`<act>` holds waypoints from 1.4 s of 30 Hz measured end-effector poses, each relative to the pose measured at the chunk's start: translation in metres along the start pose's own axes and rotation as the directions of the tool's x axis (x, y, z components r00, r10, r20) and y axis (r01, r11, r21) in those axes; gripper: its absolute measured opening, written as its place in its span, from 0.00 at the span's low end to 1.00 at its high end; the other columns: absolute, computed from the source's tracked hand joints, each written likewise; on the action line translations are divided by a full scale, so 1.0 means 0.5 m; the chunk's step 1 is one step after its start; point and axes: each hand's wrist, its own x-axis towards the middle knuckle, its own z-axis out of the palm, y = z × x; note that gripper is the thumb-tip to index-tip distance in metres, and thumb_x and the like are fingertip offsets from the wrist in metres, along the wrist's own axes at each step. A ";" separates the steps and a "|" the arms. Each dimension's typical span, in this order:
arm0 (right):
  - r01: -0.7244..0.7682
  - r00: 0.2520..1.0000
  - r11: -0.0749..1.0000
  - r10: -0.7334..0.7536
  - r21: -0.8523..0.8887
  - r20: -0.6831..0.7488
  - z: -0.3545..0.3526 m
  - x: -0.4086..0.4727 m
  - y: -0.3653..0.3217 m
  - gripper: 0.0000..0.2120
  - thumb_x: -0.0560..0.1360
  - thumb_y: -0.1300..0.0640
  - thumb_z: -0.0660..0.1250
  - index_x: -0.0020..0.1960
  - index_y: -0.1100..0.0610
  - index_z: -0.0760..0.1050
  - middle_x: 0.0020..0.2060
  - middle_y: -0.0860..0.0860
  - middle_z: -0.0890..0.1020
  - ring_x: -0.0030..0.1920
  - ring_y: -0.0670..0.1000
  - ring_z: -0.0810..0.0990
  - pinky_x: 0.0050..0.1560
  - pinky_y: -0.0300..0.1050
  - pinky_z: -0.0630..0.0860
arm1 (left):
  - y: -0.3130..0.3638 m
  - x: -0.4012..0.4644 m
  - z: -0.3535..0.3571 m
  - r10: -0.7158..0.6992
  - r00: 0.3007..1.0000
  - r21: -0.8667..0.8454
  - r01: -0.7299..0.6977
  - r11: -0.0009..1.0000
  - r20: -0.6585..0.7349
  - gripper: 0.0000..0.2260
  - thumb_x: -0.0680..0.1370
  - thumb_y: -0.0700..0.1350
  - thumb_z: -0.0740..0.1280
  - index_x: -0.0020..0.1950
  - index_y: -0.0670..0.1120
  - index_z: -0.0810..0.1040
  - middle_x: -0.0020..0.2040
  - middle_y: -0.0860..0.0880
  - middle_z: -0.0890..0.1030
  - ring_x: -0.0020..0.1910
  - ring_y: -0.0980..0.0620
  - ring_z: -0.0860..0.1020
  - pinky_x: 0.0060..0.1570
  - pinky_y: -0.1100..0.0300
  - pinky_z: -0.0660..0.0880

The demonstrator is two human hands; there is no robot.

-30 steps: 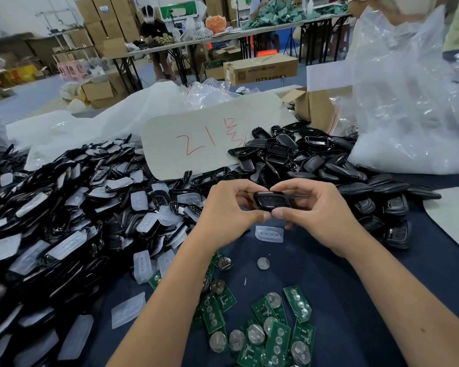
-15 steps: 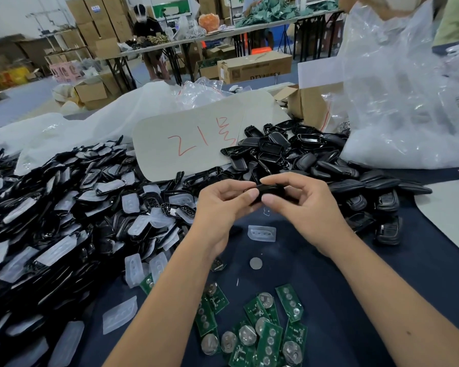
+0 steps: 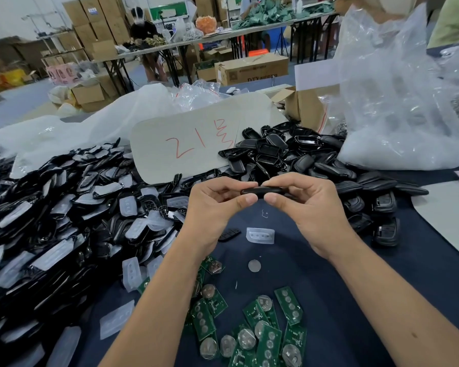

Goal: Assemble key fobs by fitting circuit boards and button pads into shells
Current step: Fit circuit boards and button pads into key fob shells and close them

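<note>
Fob shell [image 3: 263, 191] turned edge-on, pinched between both hands [image 3: 260, 205]

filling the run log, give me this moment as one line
left hand: pinches key fob | right hand: pinches same fob | fob: edge-on, above cloth | circuit boards: loose nearby

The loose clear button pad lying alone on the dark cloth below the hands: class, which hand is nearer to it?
Right, narrowly. The pad lies just below and inward of the right hand; the left hand is up and farther to the left. Both hands pinch a black fob above it.
</note>
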 end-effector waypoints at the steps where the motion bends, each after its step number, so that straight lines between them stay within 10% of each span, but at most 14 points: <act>1: 0.005 1.000 1.000 -0.005 0.006 0.003 0.001 -0.001 -0.001 0.10 0.73 0.66 0.77 0.49 0.52 0.87 0.44 0.52 0.88 0.47 0.48 0.85 0.51 0.38 0.80 | 0.000 0.000 -0.001 0.006 1.000 0.000 -0.006 1.000 0.001 0.09 0.69 0.37 0.79 0.46 0.49 0.89 0.47 0.42 0.88 0.48 0.45 0.86 0.54 0.51 0.83; 8: 0.094 0.996 0.983 -0.092 -0.155 0.020 0.001 0.001 0.001 0.11 0.72 0.70 0.77 0.49 0.57 0.85 0.44 0.50 0.87 0.47 0.48 0.86 0.50 0.41 0.80 | -0.002 0.003 -0.011 0.012 1.000 0.177 -0.016 0.984 0.024 0.09 0.71 0.35 0.79 0.47 0.47 0.88 0.47 0.44 0.88 0.49 0.48 0.85 0.54 0.52 0.82; 17: 0.241 0.970 0.870 -0.216 -0.430 0.106 0.011 -0.004 0.017 0.13 0.69 0.67 0.81 0.50 0.56 0.86 0.48 0.47 0.84 0.51 0.50 0.84 0.52 0.49 0.82 | -0.002 -0.001 0.008 0.223 0.966 0.660 -0.254 0.707 0.134 0.21 0.67 0.33 0.79 0.53 0.52 0.79 0.41 0.56 0.83 0.45 0.57 0.84 0.49 0.65 0.80; 23: -0.067 0.996 0.982 0.057 -0.178 -0.064 0.003 0.003 0.019 0.09 0.77 0.57 0.77 0.55 0.48 0.85 0.45 0.48 0.86 0.45 0.47 0.84 0.51 0.45 0.82 | -0.013 -0.003 0.018 -0.112 0.988 0.176 0.130 0.976 -0.110 0.18 0.68 0.31 0.80 0.51 0.46 0.80 0.40 0.43 0.83 0.40 0.49 0.83 0.44 0.56 0.82; 29: -0.198 0.979 0.977 0.193 -0.078 -0.068 0.011 -0.001 0.015 0.10 0.79 0.52 0.73 0.44 0.57 0.87 0.28 0.47 0.75 0.27 0.45 0.69 0.29 0.37 0.69 | -0.017 -0.005 0.037 -0.301 0.954 -0.217 0.294 0.931 0.001 0.18 0.65 0.32 0.78 0.52 0.38 0.78 0.47 0.40 0.84 0.49 0.41 0.85 0.49 0.51 0.83; 33: -0.268 0.961 0.957 0.273 0.111 -0.034 0.018 0.002 0.009 0.17 0.75 0.49 0.73 0.36 0.61 0.81 0.26 0.47 0.63 0.28 0.46 0.60 0.26 0.39 0.61 | -0.011 -0.006 0.040 -0.310 0.950 -0.265 0.306 0.914 0.028 0.19 0.63 0.33 0.77 0.52 0.37 0.77 0.45 0.40 0.84 0.46 0.44 0.86 0.45 0.54 0.84; 42: -0.266 0.954 0.952 0.282 0.150 -0.101 0.027 0.000 0.008 0.17 0.80 0.57 0.72 0.32 0.56 0.82 0.24 0.49 0.69 0.25 0.46 0.65 0.24 0.39 0.66 | -0.015 -0.006 0.045 -0.344 0.939 -0.266 0.327 0.907 -0.020 0.17 0.64 0.34 0.77 0.50 0.38 0.78 0.45 0.36 0.81 0.44 0.44 0.85 0.43 0.56 0.83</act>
